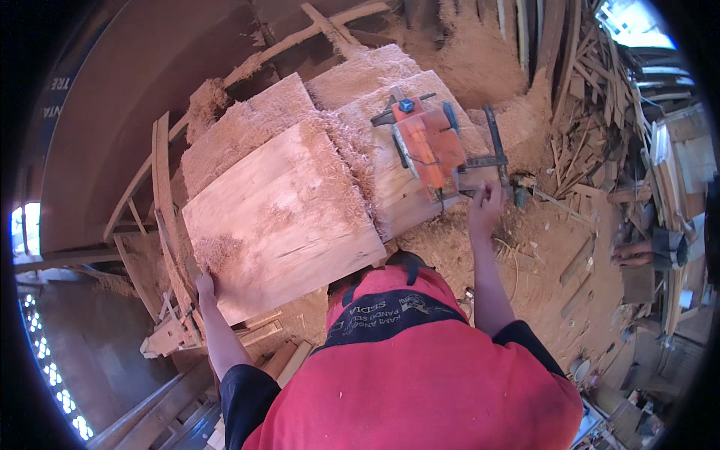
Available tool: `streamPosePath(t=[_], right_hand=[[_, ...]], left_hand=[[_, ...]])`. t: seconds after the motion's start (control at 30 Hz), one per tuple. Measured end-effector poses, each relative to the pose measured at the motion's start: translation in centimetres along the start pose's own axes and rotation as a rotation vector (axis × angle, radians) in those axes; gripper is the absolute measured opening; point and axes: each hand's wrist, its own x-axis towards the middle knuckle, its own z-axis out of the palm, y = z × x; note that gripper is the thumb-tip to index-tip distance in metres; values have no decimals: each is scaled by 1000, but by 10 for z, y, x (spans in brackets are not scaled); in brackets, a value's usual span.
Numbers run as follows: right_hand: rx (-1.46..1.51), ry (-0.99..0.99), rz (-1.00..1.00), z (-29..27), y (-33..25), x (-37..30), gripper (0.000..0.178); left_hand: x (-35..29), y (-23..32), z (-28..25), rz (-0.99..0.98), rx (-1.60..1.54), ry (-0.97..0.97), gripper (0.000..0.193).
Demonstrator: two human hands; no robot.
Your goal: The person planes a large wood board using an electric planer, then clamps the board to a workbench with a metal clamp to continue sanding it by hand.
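A wide pale wooden board [281,217] lies in front of me, dusted with wood shavings. My left hand [205,286] is at its left edge, closed around the wood, with some fingers hidden. To the right, an orange tool with a blue knob [426,146] rests on another shavings-covered board [397,195]; its exact kind is unclear. A dark metal clamp [495,142] stands at that board's right edge. Just below the clamp, my right hand [487,206] is raised with fingers curled together; whatever they hold, if anything, does not show.
More boards [247,127] under loose shavings lie behind. A slatted wooden frame [161,187] stands at the left. Heaped offcuts [592,105] and a sawdust-strewn floor [555,262] are at the right. Another person [664,247] is at the far right.
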Motion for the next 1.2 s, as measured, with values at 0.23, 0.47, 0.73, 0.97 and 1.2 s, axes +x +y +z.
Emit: streamPosePath(t=[0.23,0.47,0.73,0.97,1.2], right_hand=[[420,-569,-68,81,-120,-96,32],[186,-730,166,141,-166,-97,52],[-61,-677,358,146,-200,-98,72],[-114,-673,371,140,-226,-124,73],[53,-728,287,139,-230,-130,61]], left_hand=[[-2,22,11,-180,-104,-219,89],[-57,27,-12,-108,-330,-490,102],[-55,6,-9,-34,-467,-424,103],[-55,6,-37,-82,-493,-489,98],[-62,15,-51,-26,-821,-702,84]])
